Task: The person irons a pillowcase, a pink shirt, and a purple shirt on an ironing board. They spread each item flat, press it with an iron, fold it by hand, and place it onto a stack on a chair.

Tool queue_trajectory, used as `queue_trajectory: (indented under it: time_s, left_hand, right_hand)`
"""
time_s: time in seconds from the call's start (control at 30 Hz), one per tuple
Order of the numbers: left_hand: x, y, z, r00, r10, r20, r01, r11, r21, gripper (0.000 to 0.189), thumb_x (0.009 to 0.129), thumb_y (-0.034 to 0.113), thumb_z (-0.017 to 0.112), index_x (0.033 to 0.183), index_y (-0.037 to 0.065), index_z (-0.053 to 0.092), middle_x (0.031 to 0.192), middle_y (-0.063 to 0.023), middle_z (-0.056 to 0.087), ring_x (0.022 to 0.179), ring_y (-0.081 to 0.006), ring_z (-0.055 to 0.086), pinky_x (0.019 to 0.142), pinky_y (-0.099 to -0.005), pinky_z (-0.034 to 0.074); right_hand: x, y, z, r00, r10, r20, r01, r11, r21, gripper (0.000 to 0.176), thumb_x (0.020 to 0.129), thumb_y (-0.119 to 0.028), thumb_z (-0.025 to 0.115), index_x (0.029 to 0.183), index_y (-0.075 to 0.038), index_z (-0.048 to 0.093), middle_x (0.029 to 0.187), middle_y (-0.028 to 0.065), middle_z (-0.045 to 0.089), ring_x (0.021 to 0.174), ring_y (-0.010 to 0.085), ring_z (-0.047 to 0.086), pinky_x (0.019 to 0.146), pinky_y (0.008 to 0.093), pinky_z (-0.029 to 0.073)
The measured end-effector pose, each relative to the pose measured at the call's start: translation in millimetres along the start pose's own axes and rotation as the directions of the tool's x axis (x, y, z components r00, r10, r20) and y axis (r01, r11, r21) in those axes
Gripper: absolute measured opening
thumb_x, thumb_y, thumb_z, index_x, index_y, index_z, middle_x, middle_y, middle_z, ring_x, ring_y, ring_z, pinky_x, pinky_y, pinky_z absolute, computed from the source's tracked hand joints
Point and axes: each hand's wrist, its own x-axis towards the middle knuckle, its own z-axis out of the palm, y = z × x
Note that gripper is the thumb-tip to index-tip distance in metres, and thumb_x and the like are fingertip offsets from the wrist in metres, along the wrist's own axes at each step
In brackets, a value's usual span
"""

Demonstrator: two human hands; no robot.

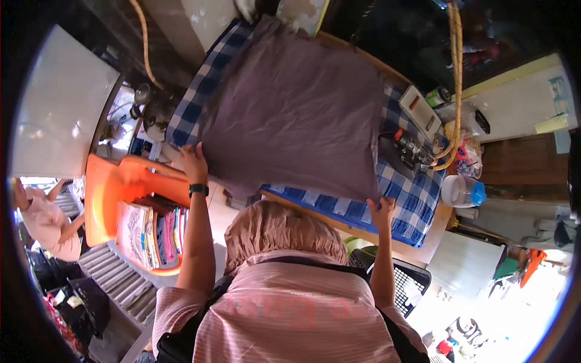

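Note:
A wide dark purple-grey cloth (296,115) lies spread over a blue-and-white checked cover (414,222) on a table, lightly creased across its surface. My left hand (192,163), with a dark band at the wrist, has its fingers closed at the near left edge of the cloth. At the near right corner, my right hand (381,213) pinches the cloth between thumb and fingers. Between the hands, the near edge hangs over the table's front on the left side. An iron (399,154) rests on the cover just right of the cloth.
Folded clothes (158,233) stand in an orange chair (103,193) at left. A clear jar with a blue lid (461,192) sits at the table's right end. A yellowish hose (457,78) hangs down to the iron. A person (51,221) is at far left.

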Motion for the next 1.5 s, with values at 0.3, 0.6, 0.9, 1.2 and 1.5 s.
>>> queue_trajectory:
  time_s: [0.3, 0.6, 0.9, 1.2, 1.5]
  left_hand:
    - [-77, 140, 24, 0.162, 0.732, 0.662, -0.821, 0.472, -0.322, 0.086, 0.072, 0.023, 0.067, 0.147, 0.009, 0.027, 0.153, -0.0178, 0.020, 0.143, -0.0332, 0.016, 0.116, -0.0494, 0.010]
    - [-97, 58, 37, 0.046, 0.700, 0.713, -0.987, 0.143, -0.077, 0.090, 0.068, 0.015, 0.066, 0.147, 0.006, 0.024, 0.153, -0.0214, 0.016, 0.142, -0.0375, 0.016, 0.114, -0.0511, 0.017]
    - [-36, 96, 19, 0.488, 0.712, 0.505, -0.780, 0.616, -0.115, 0.051, 0.085, 0.019, 0.057, 0.134, 0.009, 0.045, 0.143, -0.0190, 0.035, 0.132, -0.0370, 0.034, 0.108, -0.0494, 0.028]
    - [105, 69, 96, 0.988, 0.102, -0.118, -0.053, 0.930, 0.364, 0.053, 0.097, 0.045, 0.038, 0.132, 0.006, 0.045, 0.124, -0.0206, 0.049, 0.118, -0.0382, 0.043, 0.100, -0.0553, 0.030]
    - [198, 126, 127, 0.955, 0.269, -0.125, -0.286, 0.947, -0.148, 0.036, 0.089, 0.029, 0.057, 0.117, 0.006, 0.054, 0.109, -0.0181, 0.056, 0.105, -0.0382, 0.050, 0.087, -0.0515, 0.038]
  right_hand:
    - [22, -41, 13, 0.967, 0.224, -0.118, -0.205, 0.967, 0.149, 0.049, 0.091, -0.039, 0.057, 0.062, 0.001, 0.057, 0.063, 0.0207, 0.057, 0.059, 0.0402, 0.053, 0.060, 0.0463, 0.044]
    - [-16, -35, 10, 0.934, 0.258, -0.247, -0.261, 0.965, 0.023, 0.032, 0.089, -0.030, 0.059, 0.069, -0.004, 0.058, 0.071, 0.0138, 0.060, 0.073, 0.0363, 0.055, 0.070, 0.0475, 0.042]
    - [10, -79, -28, 0.994, -0.077, -0.074, 0.069, 0.993, -0.100, 0.043, 0.080, -0.005, 0.052, 0.122, -0.005, 0.054, 0.116, 0.0161, 0.051, 0.104, 0.0357, 0.049, 0.090, 0.0505, 0.039]
    - [46, -85, 20, 0.989, -0.147, 0.012, 0.147, 0.989, 0.028, 0.059, 0.089, -0.028, 0.054, 0.136, 0.005, 0.040, 0.141, 0.0281, 0.034, 0.135, 0.0428, 0.028, 0.112, 0.0523, 0.018]
    - [124, -123, 9, 0.900, -0.346, 0.267, 0.362, 0.932, -0.012, 0.047, 0.090, -0.034, 0.055, 0.130, -0.010, 0.050, 0.133, 0.0210, 0.043, 0.122, 0.0415, 0.041, 0.098, 0.0545, 0.036]
